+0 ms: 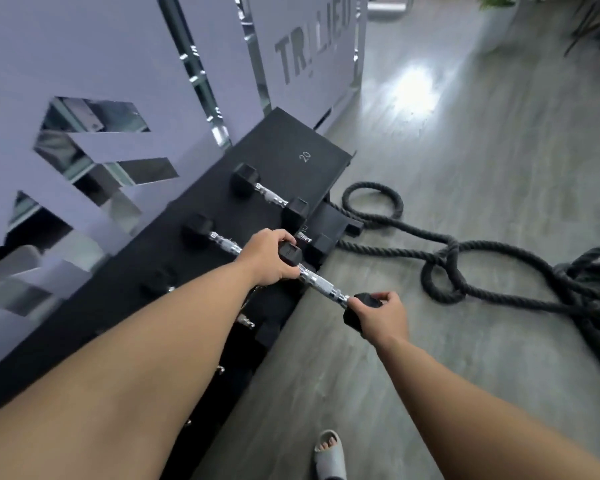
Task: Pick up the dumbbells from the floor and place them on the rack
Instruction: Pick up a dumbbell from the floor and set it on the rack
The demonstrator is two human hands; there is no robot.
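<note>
I hold one black hex dumbbell [321,285] with a chrome handle in both hands, just above the front edge of the black rack [278,147]. My left hand [269,259] grips its far head, over the rack. My right hand [383,318] grips its near head, out over the floor. Two other dumbbells rest on the rack's top shelf: one [269,195] farther back, another [207,232] whose near end my left hand hides. More dumbbell ends show on a lower shelf [317,242].
A thick black battle rope [465,271] lies coiled on the grey floor to the right of the rack. A lilac cut-out wall panel [94,81] stands behind the rack. My sandalled foot [329,452] is at the bottom.
</note>
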